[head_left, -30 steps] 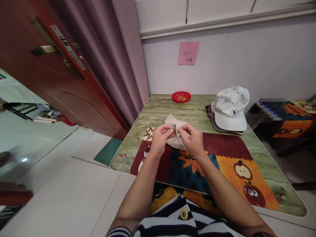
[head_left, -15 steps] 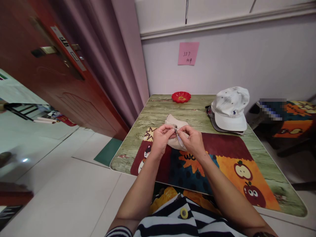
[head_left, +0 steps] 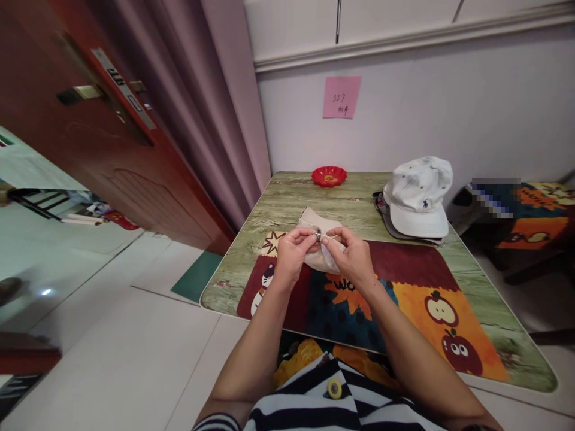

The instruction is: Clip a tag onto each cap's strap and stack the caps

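Observation:
A beige cap (head_left: 318, 218) lies on the near middle of the table, partly over the patterned mat and partly hidden by my hands. My left hand (head_left: 294, 251) pinches at its strap from the left, thumb against forefinger. From the right, my right hand (head_left: 349, 251) pinches the same spot, its fingertips almost meeting those of the left. Between the fingertips a small shiny metal piece, looking like a strap buckle (head_left: 318, 235), shows; its details are too small to make out.
White caps (head_left: 420, 200) are stacked with darker ones at the table's right side. A red scalloped dish (head_left: 329, 176) sits at the back edge. The mat (head_left: 422, 263) covers the front of the wood-patterned table (head_left: 287, 194). A brown door (head_left: 148, 179) stands to the left.
Almost nothing differs. Both hands keep their pinch on the cap's strap, with only slight finger movement at the metal piece.

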### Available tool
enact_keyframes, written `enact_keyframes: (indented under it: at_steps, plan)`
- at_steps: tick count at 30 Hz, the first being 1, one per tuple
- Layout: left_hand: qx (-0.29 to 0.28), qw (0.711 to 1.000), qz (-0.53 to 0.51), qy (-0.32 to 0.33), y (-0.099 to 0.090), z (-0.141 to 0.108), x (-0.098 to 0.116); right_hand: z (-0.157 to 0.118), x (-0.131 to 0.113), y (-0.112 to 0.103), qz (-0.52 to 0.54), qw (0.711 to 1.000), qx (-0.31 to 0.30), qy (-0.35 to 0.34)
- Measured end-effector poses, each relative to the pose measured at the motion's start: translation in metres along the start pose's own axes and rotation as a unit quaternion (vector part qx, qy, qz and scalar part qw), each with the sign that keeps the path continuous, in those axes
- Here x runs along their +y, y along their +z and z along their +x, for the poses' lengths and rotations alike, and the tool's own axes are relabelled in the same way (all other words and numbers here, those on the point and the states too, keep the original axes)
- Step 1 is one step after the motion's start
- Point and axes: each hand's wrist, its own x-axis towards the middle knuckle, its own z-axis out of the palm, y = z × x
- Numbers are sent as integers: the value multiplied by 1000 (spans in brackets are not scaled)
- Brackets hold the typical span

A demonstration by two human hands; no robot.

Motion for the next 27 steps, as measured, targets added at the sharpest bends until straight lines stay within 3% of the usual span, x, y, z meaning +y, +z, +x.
enact_keyframes:
  at_steps: [8, 21, 27]
  plan:
    - [-13, 1000, 10, -5, 0, -1, 1, -2, 0, 0, -3, 1000, 24, 7]
    - [-13, 1000, 16, -7, -6, 2, 1, -5, 3, -5, 18, 999, -8, 30]
    - [-40, 997, -28, -55, -5, 2, -2, -2, 3, -4, 11, 1000, -14, 16]
